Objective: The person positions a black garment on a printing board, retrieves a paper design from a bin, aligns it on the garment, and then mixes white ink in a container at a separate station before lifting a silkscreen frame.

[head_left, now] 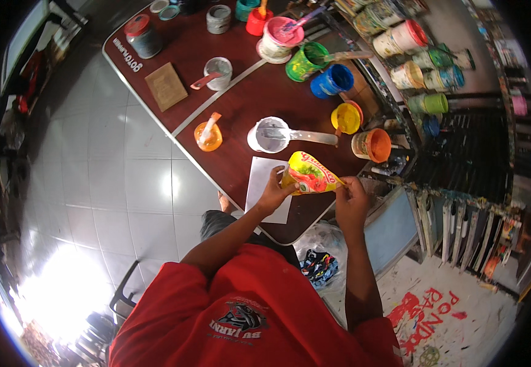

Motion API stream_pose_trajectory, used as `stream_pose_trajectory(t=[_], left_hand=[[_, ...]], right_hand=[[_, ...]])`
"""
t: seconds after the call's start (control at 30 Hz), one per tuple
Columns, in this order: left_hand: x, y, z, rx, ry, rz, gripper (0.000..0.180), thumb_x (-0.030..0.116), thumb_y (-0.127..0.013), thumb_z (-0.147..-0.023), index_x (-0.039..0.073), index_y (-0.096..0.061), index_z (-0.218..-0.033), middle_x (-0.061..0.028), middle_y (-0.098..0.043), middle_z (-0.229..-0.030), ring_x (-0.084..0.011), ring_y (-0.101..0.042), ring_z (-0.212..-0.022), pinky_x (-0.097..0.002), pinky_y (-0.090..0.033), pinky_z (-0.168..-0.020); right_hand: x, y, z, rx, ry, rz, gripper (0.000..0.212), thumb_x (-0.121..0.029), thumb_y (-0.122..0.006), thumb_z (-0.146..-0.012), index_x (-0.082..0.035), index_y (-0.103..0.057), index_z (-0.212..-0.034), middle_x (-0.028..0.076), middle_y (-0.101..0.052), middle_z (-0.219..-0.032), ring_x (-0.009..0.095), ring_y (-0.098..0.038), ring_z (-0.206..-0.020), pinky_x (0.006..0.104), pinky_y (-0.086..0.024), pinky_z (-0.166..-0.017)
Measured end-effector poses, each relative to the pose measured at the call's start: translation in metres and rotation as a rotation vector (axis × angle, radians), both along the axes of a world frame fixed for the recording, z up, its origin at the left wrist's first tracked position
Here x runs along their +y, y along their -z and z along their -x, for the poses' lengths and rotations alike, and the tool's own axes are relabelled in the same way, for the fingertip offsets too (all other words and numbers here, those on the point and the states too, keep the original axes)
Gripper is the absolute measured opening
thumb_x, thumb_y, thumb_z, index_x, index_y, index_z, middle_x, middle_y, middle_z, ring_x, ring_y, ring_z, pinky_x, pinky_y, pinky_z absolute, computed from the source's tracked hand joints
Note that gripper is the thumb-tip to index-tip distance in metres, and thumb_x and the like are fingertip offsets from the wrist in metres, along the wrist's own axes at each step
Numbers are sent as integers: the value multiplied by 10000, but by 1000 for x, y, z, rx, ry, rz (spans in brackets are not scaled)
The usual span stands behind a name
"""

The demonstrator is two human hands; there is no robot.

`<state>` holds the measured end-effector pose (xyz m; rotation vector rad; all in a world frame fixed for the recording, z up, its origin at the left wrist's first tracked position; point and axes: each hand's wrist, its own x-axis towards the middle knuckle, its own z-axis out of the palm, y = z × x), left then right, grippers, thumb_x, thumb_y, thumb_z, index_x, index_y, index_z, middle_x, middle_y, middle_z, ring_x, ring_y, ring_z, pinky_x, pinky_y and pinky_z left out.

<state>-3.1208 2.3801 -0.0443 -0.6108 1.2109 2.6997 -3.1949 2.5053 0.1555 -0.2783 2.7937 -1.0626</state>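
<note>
Between my two hands is a yellow printed plastic packet (pixel 311 174) with red and green pictures on it, held above the table's near corner. My left hand (pixel 274 192) grips its left side, thumb on the front. My right hand (pixel 352 199) pinches its right corner. Below the packet a white sheet of paper (pixel 264 183) lies on the dark red table (pixel 216 171). Just beyond the packet stands a white tub (pixel 269 136) of pale paint, a flat stick (pixel 314 137) resting across it. An orange cup (pixel 208 136) with a pale handled tool sits to the left.
Paint pots stand along the table's right side: orange (pixel 378 145), yellow (pixel 345 118), blue (pixel 332 81), green (pixel 307 62) and pink (pixel 282 33). A brown board (pixel 166 87) lies at left. Right of the table is a rack (pixel 461 140) with stacked frames; a plastic bag (pixel 323 244) is below.
</note>
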Motion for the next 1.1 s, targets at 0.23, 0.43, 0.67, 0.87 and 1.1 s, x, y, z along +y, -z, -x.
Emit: stream_pose_trajectory(t=[0.23,0.43,0.67,0.87,1.1], left_hand=[[-15,10,-22,-187,22,308,816,175,-757,-822,24,-194,-1393,-259,-355,-1389,-334,-537,-1171,-400,-502,-931],[-52,32,-25,-225,-109,581,703,170,-746,-827,-2,-293,-1336,-239,-437,-1305,-278,-555,-1119,-370,-491,-915],[-62,31,-8,-337,-78,1023,758,281,-801,-750,-17,-351,-1283,-242,-474,-1253,-319,-542,-1117,-406,-468,-937],[-46,33,-22,-639,138,1578,865,449,-843,-624,47,-397,-1247,-173,-459,-1192,-358,-453,-1149,-477,-389,-966],[-45,40,-23,-553,-45,1481,732,462,-768,-722,30,-440,-1213,-179,-465,-1176,-369,-435,-1156,-487,-346,-991]], right_hand=[[57,53,-2,106,175,182,99,-18,-588,-850,-8,-629,-941,102,-647,-824,174,-636,-768,290,-493,-717],[91,87,27,214,295,162,99,-37,-580,-871,0,-621,-953,116,-650,-858,218,-650,-787,320,-500,-728],[123,127,34,207,522,323,131,-84,-584,-889,26,-604,-957,133,-638,-924,237,-653,-801,313,-541,-623],[155,168,15,180,531,271,157,-79,-575,-877,29,-540,-984,110,-611,-875,155,-614,-727,285,-508,-651],[153,142,8,90,499,298,230,-107,-593,-899,47,-535,-1060,113,-618,-954,162,-617,-812,294,-497,-743]])
